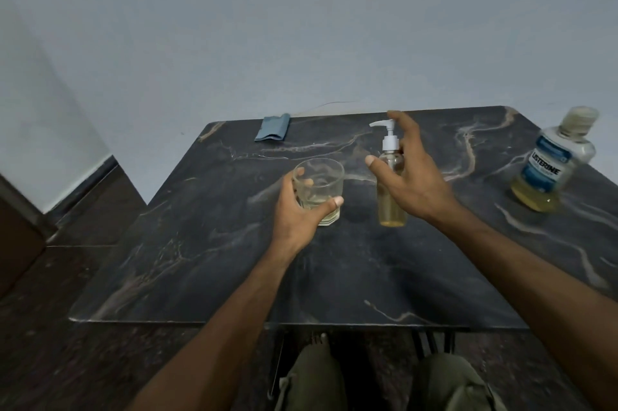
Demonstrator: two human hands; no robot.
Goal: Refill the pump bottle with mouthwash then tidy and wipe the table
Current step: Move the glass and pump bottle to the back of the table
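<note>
A clear pump bottle [389,199] with a white pump head stands upright at the table's middle, holding yellowish liquid in its lower part. My right hand [413,173] hovers just to its right with fingers spread, index finger above the pump, thumb in front of the bottle; contact is unclear. My left hand [296,209] grips a short clear glass [319,184] standing on the table left of the bottle, with a thin layer of liquid at its bottom. The mouthwash bottle [555,159], blue-labelled and about a third full of yellow liquid, stands capped at the far right.
A folded blue cloth [272,131] lies at the far left edge of the dark marble table [234,276], against the pale wall. My knees show below the near edge. Dark floor lies to the left.
</note>
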